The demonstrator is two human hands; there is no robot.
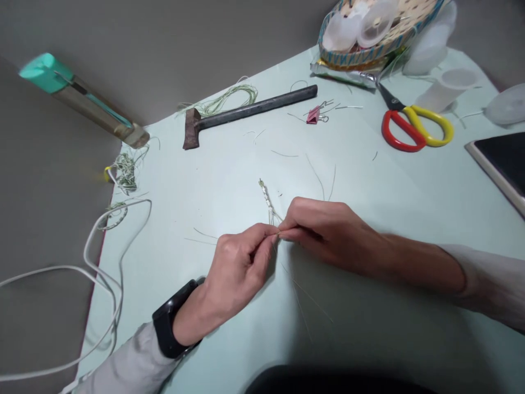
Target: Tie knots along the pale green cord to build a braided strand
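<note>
1. Pinching thin strands [270,214] between thumb and forefinger, the left hand [238,268] is clamped on them, its fingertips meeting those of the other hand
2. The right hand [328,230] is likewise closed on the strands, thumb and finger pressed together
3. The short braided piece [265,194] lies on the pale table [164,186] just beyond the fingertips, its strands running from the near end to the hands
4. Loose threads [205,234] stick out beside the left hand
5. Farther back lie a hammer [254,109], a coil of green thread [233,100] behind it and a pink binder clip [313,115] near its handle's end
6. Red-and-yellow scissors [411,117] rest at the right, near a woven basket [356,58] holding translucent plastic containers [377,23]
</note>
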